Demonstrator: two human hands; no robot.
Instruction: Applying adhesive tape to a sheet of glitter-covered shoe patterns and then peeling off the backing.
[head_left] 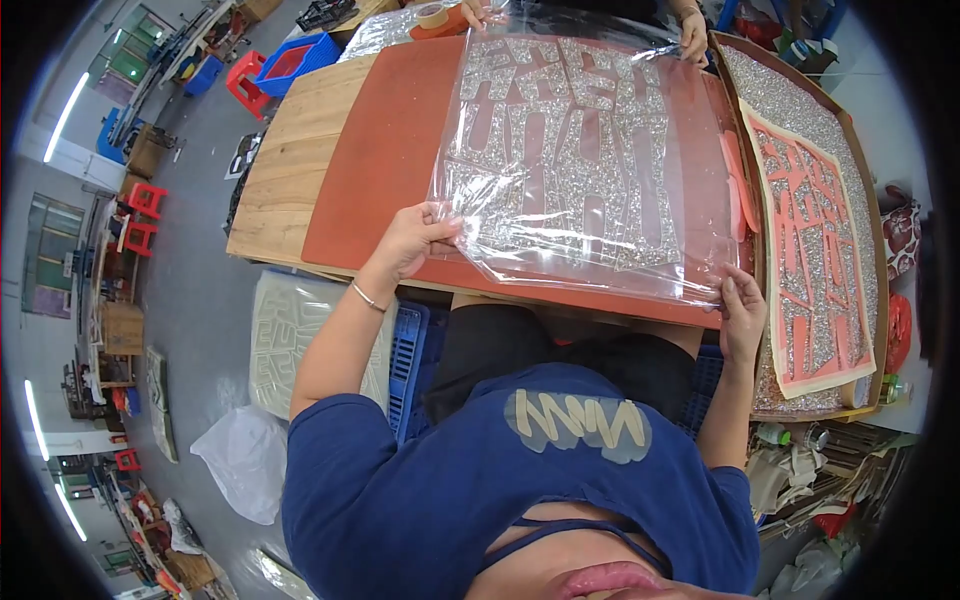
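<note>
A clear plastic film [690,250] stretches over the red mat [380,140] in front of me. My left hand [415,240] pinches its near left corner between thumb and fingers. At the near right corner my right hand [740,300] grips the film's edge. Silvery glitter shapes [535,120] show in or under the film; I cannot tell whether they stick to it. Across the table, another person's hands [692,35] hold the far edge of the film. Glare hides part of its surface.
Wooden boards [290,170] extend left of the mat. On the right, a box of loose glitter [780,85] holds a cream-edged sheet with red and glitter shapes [815,260]. A blue crate [408,350] and wrapped pale sheets [290,320] sit below the table; blue bins [300,60] stand far left.
</note>
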